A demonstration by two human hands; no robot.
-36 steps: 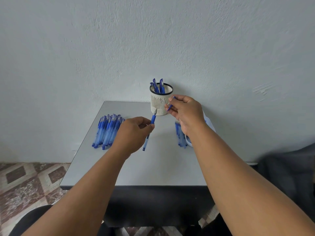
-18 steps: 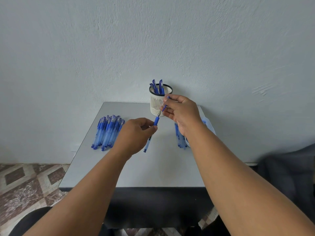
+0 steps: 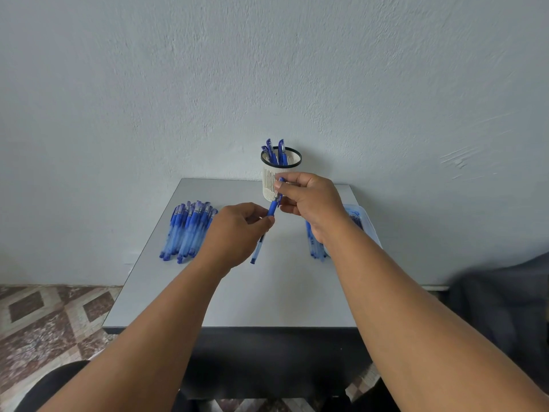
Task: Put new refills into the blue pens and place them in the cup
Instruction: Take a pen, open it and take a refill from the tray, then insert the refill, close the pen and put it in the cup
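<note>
Your left hand [image 3: 240, 230] pinches a blue pen barrel [image 3: 261, 236] near its grip, the barrel slanting down toward the grey table [image 3: 267, 292]. Your right hand [image 3: 309, 200] pinches the pen cap [image 3: 280, 188] at the barrel's upper end, just in front of the white mesh cup [image 3: 280, 178]. Several blue pens [image 3: 276, 151] stand in that cup. A pile of blue pens [image 3: 187, 230] lies left of your left hand; more pens [image 3: 315, 248] lie beneath your right wrist beside a clear tray [image 3: 365, 221].
</note>
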